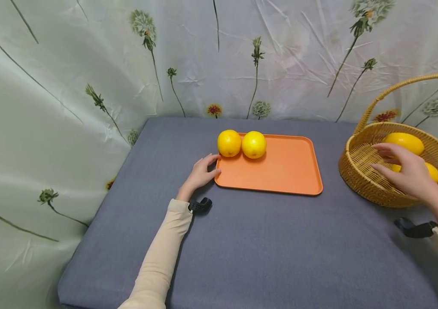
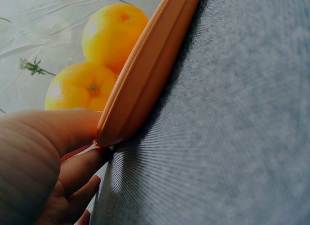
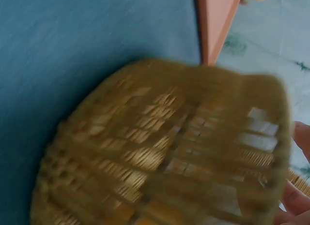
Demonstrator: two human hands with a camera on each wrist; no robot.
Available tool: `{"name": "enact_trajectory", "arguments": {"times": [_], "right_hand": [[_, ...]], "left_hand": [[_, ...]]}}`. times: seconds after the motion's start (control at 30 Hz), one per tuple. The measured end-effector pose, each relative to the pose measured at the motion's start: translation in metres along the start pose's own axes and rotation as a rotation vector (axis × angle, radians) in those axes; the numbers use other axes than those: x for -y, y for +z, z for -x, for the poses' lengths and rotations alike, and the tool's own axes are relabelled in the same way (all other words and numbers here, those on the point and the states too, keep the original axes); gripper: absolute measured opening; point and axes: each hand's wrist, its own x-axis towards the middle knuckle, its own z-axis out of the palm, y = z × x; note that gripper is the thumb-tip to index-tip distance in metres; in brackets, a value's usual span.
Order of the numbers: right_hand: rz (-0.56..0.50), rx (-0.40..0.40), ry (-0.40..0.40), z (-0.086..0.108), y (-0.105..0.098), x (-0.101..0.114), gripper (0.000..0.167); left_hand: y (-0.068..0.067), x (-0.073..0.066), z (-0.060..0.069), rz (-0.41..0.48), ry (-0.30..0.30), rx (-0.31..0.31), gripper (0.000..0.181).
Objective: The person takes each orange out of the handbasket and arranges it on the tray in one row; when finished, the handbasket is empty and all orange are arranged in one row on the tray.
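Note:
Two oranges (image 1: pixel 229 143) sit side by side at the far left corner of an orange tray (image 1: pixel 288 165). At the tray's left edge, my left hand (image 1: pixel 200 172) pinches the rim; the left wrist view shows the thumb (image 2: pixel 72 128) against the rim and a fingertip just below it. My right hand (image 1: pixel 410 171) hovers over a wicker basket (image 1: pixel 366 184), thumb and fingers apart, with nothing visible between them. Inside the basket lie yellow-orange oval fruits (image 1: pixel 406 142), partly hidden by the hand. The right wrist view shows mostly the blurred basket wall (image 3: pixel 160 138).
The basket's tall arched handle (image 1: pixel 416 79) rises above its right side. Both tray and basket stand on a grey-blue cloth-covered table (image 1: pixel 281 244). A flower-printed curtain (image 1: pixel 203 56) hangs along the back and left side. Black straps (image 1: pixel 200 206) circle both wrists.

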Motion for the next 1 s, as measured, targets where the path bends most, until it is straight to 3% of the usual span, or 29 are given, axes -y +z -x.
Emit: {"name": "enact_trajectory", "arguments": {"times": [0.23,0.5,0.7,1.0], "right_hand": [[0.235,0.036,0.029,0.009,-0.010,-0.019,0.043],[0.251,0.059,0.043,0.017,-0.017,-0.043,0.038],[0.289,0.148,0.081,0.018,-0.019,-0.057,0.043],[0.431,0.230,0.054,0.020,-0.023,-0.064,0.038]], "left_hand": [[0.002,0.000,0.001,0.017,-0.008,-0.003,0.050],[0.001,0.001,0.001,0.022,-0.014,-0.003,0.050],[0.001,0.004,0.003,0.008,-0.010,-0.013,0.050],[0.000,0.001,0.000,0.011,0.005,-0.012,0.050]]}}
